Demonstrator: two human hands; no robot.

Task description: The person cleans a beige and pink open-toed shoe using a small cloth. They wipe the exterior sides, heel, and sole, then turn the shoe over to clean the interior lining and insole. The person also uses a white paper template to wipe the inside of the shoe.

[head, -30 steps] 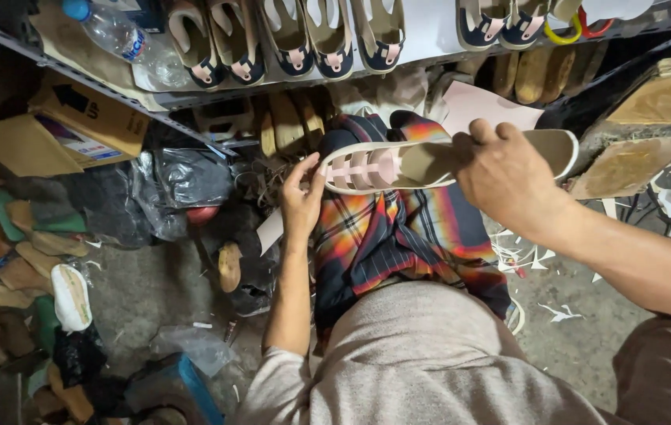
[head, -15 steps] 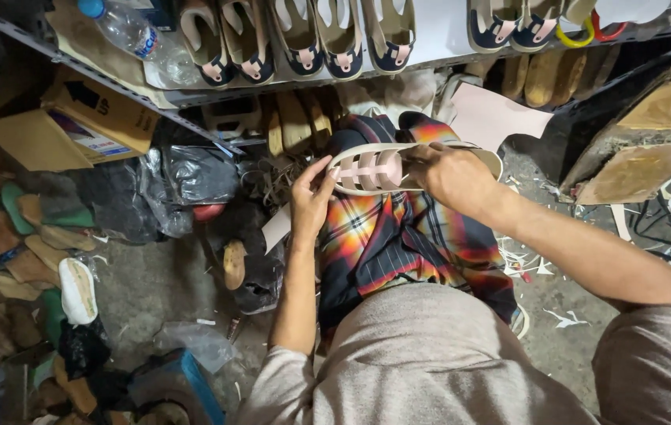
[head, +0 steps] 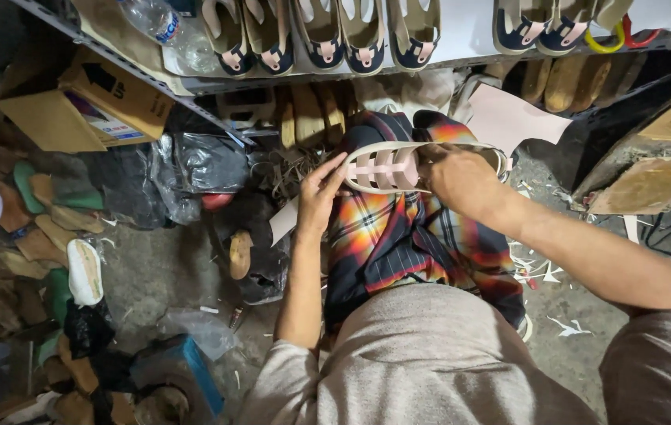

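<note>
A pale pink strapped sandal with a cream sole (head: pixel 387 168) lies sideways over my lap, above the bright plaid cloth (head: pixel 410 236) on my legs. My left hand (head: pixel 321 193) grips its toe end, fingers curled over the sole's rim. My right hand (head: pixel 455 177) covers the heel end and holds it from above, hiding that part of the sandal.
A metal shelf (head: pixel 217 83) just ahead carries a row of finished sandals (head: pixel 320 31) and a plastic bottle (head: pixel 154 20). Cardboard boxes (head: pixel 84 102), black bags and loose soles crowd the floor at left. Wooden blocks (head: pixel 650 157) stand at right; paper scraps litter the concrete.
My right hand slid left along the sandal toward the straps, and the sandal came lower and closer over my lap. The left hand kept its hold on the toe end.
</note>
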